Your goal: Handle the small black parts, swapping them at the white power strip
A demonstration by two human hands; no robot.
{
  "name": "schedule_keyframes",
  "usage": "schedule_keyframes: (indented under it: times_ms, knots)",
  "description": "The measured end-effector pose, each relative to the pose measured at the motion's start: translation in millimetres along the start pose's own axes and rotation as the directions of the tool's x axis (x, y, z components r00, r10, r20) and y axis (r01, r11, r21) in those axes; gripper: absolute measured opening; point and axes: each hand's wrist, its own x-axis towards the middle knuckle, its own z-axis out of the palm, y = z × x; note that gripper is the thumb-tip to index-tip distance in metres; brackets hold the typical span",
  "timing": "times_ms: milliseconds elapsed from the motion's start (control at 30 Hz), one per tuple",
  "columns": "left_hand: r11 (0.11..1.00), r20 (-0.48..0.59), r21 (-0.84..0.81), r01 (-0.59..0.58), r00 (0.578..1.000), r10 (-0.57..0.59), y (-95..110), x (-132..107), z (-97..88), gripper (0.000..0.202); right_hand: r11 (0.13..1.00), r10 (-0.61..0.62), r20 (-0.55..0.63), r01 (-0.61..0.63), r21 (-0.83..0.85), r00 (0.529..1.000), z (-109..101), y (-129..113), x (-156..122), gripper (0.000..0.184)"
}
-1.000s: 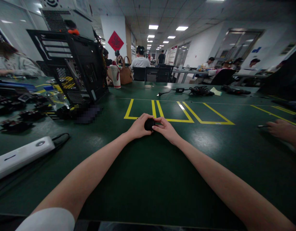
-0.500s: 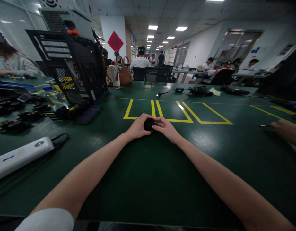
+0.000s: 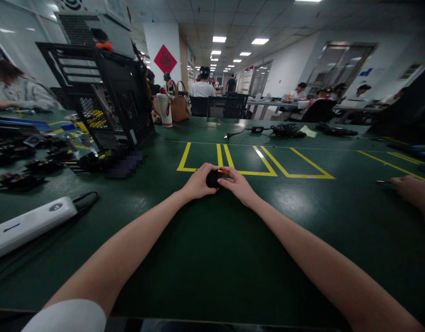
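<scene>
A small round black object point(image 3: 213, 179) sits between my two hands, just in front of the yellow tape marks point(image 3: 254, 173) on the green table point(image 3: 212, 258). My left hand point(image 3: 198, 182) curls around its left side, fingers over the far edge and thumb at the near edge. From the right, my right hand point(image 3: 237, 184) pinches its edge with thumb and fingers. What the object is cannot be made out; its surface is dark and partly covered by the fingers.
An open black computer case point(image 3: 122, 101) stands back left, with black parts point(image 3: 22, 180) near it. A white power strip point(image 3: 32, 226) lies at left. Coiled black cable point(image 3: 285, 131) rests at the back. Another person's hand point(image 3: 411, 189) holds a thin tool at right.
My hands and the round black object stay almost where they were. At the right, the other person's hand has shifted slightly.
</scene>
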Motion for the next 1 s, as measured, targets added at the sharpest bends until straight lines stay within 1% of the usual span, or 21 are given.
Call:
schedule_keyframes:
  times_ms: [100, 200, 267, 467, 567, 633, 700, 833, 1000]
  knots:
    - [1.000, 0.003, -0.003, 0.002, 1.000, -0.002, 1.1, -0.3, -1.0, 0.056, 1.000, 0.017, 0.043, -0.018, 0.019, 0.999, -1.0, 0.4, -0.5, 0.029]
    - [1.000, 0.008, -0.007, 0.002, 1.000, -0.002, 2.8, -0.5, -2.2, 0.055, 0.999, -0.019, 0.053, 0.017, 0.041, 0.998, -0.6, 2.1, -1.1, 0.029]
    - [1.000, 0.013, -0.008, 0.010, 1.000, -0.010, 3.7, -0.5, -2.7, 0.055, 0.999, -0.038, 0.039, 0.037, 0.039, 0.999, 0.3, 3.6, -1.3, 0.030]
    - [1.000, 0.013, -0.003, 0.020, 1.000, -0.020, 5.0, -0.4, -3.6, 0.056, 0.999, -0.044, -0.024, 0.044, 0.002, 0.999, 2.2, 5.7, 0.9, 0.024]
    - [1.000, 0.028, -0.010, 0.027, 0.999, -0.027, 6.1, -0.7, -5.0, 0.055, 0.999, -0.021, -0.036, 0.020, -0.028, 0.999, 1.7, 3.9, 1.3, 0.030]
    - [0.999, 0.030, -0.008, 0.037, 0.999, -0.037, 6.5, -0.9, -5.4, 0.056, 0.999, 0.010, -0.024, -0.011, -0.040, 1.000, 1.0, 2.9, 0.8, 0.031]
    - [0.999, 0.028, -0.006, 0.041, 0.999, -0.041, 6.0, -0.9, -5.0, 0.056, 1.000, 0.022, 0.014, -0.022, -0.017, 1.000, 0.4, 3.0, 0.0, 0.031]
    - [1.000, 0.005, -0.005, 0.024, 1.000, -0.024, 3.7, -0.1, -2.3, 0.056, 0.998, -0.027, 0.044, 0.024, 0.055, 0.999, 0.0, 5.9, -1.5, 0.034]
    - [1.000, 0.008, 0.006, 0.024, 1.000, -0.024, 2.5, 0.5, -1.2, 0.056, 0.999, -0.043, 0.004, 0.043, 0.033, 0.999, 1.7, 7.5, -0.6, 0.024]
